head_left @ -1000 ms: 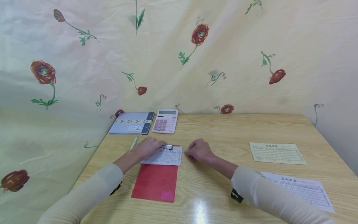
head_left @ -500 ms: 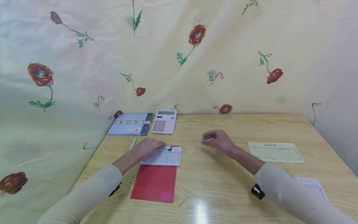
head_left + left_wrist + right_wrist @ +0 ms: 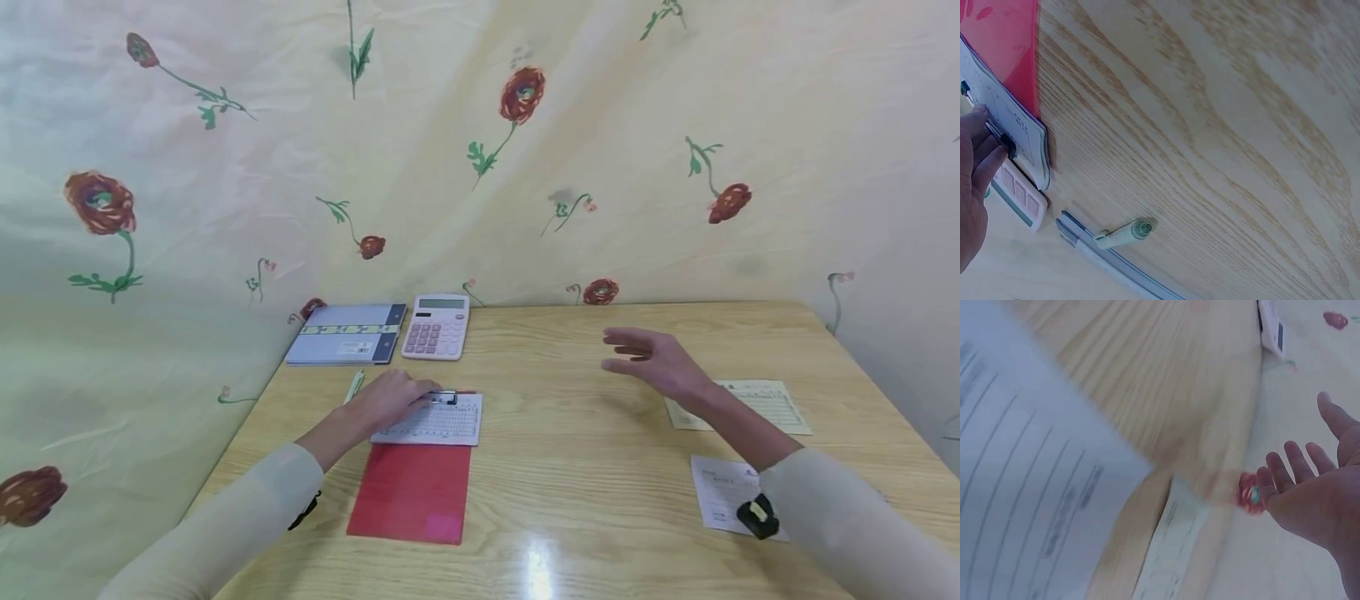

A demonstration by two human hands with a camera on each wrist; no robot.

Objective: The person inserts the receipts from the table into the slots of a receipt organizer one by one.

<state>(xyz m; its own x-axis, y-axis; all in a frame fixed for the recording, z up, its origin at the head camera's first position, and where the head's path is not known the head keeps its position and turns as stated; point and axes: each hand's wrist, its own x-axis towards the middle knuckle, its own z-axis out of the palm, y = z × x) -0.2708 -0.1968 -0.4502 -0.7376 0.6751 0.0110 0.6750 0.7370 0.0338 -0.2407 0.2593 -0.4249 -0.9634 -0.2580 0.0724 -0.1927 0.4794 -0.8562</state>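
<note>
A red clipboard lies on the table, with a small stack of printed forms under the metal clip at its far end. My left hand grips it at the clip; the left wrist view shows thumb and fingers around the clip. Out over the right half of the table, my right hand is raised with fingers spread and nothing in it. Beyond its wrist lies a pale yellow form. A white form lies nearer, partly hidden by the right sleeve.
At the back left are a blue-grey notebook and a pink calculator. A light green pen lies just left of my left hand. Flowered cloth hangs behind the table.
My right hand has left the clipboard's right side, moving right and upward while its fingers spread. My left hand stays at the clip. The whole view has shifted slightly left.
</note>
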